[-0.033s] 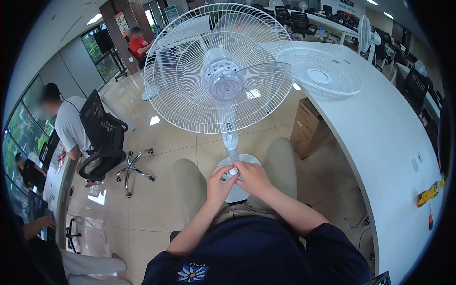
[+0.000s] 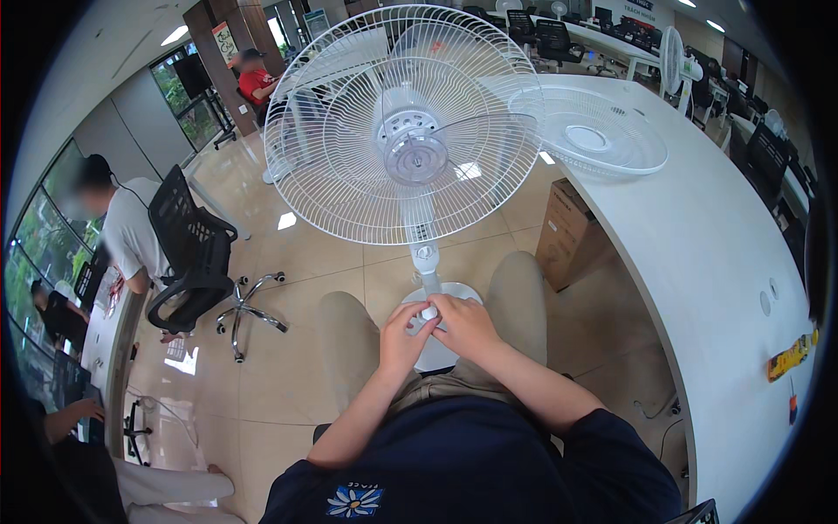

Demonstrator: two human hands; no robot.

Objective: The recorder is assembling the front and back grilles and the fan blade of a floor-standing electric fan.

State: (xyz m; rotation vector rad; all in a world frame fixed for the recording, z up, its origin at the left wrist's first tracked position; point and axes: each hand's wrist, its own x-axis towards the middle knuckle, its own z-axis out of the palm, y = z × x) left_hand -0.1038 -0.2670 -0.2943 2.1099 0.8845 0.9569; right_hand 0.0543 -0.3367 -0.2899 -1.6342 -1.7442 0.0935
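Got left hand (image 2: 404,342) fingers wrapped round a small white part (image 2: 429,313), low by the standing fan (image 2: 416,160), right hand (image 2: 467,327) fingers gripping it too. Further right, can see a round white grille (image 2: 602,138) on the table (image 2: 698,297), plus a yellow packet (image 2: 789,359).

We hold a white piece (image 2: 429,313) between the fingertips of our left hand (image 2: 402,341) and right hand (image 2: 465,327), low by the fan (image 2: 416,161), above its base (image 2: 439,355). To our right, a loose guard (image 2: 624,157) and a yellow container (image 2: 789,359) lie on the white desk (image 2: 663,249). A box (image 2: 567,237) stands on the floor beside it, and a black chair (image 2: 194,240) is at our left.
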